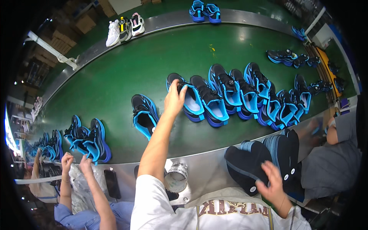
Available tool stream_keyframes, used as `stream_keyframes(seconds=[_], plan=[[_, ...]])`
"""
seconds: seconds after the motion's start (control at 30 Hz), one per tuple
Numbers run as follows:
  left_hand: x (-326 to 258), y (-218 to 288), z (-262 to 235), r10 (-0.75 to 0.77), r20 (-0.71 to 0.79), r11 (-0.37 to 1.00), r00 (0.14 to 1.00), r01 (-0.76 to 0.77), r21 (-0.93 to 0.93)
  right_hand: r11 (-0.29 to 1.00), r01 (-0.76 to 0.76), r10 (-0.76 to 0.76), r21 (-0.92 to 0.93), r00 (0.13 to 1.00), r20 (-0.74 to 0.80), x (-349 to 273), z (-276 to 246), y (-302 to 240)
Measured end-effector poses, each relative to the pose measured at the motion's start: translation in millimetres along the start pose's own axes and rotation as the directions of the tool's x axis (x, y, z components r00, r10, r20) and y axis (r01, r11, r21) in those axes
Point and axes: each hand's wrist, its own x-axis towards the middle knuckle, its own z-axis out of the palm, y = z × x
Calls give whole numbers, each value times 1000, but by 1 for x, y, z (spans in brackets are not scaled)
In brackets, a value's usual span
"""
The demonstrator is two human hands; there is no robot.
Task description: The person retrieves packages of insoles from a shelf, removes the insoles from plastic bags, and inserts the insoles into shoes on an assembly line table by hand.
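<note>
My left hand (175,100) reaches out over the green belt, its thumb and fingers closed on the tongue and collar of a black and blue sneaker (193,104). A pale lining shows inside that shoe. Just to its right another sneaker (216,107) stands with its opening toward me. A single sneaker (145,115) sits to the left of my forearm. Close to my body, my right hand (274,184) is open, fingers apart and slightly blurred. It hovers beside a stack of black insoles (245,165) with blue edges and round white stickers; no insole shows in its grip.
Several more sneakers (280,109) crowd the right of the green belt (126,76). Sample shoes (124,30) stand on the far metal ledge. A metal cup (176,178) and a phone (112,184) rest on the near ledge. Co-workers' hands (86,165) are at the left.
</note>
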Motion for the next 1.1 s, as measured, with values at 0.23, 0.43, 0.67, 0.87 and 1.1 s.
stream_keyframes(seconds=[0.23,0.43,0.67,0.87,1.1], plan=[[-9,35,-26,-43,310,950,950,-57,308,860,479,-502,-177,857,-119,157,27,-23],[-45,33,-29,-258,332,961,907,276,-6,772,553,-437,-313,819,372,184,95,-11],[-62,28,-18,-405,218,844,888,454,-285,880,242,-102,-408,937,335,200,184,-7],[-92,33,-21,-132,23,991,991,133,-12,893,203,30,-402,863,504,198,130,-32],[-75,10,-19,-423,205,833,882,468,-294,847,401,-95,-349,760,643,210,149,-18]])
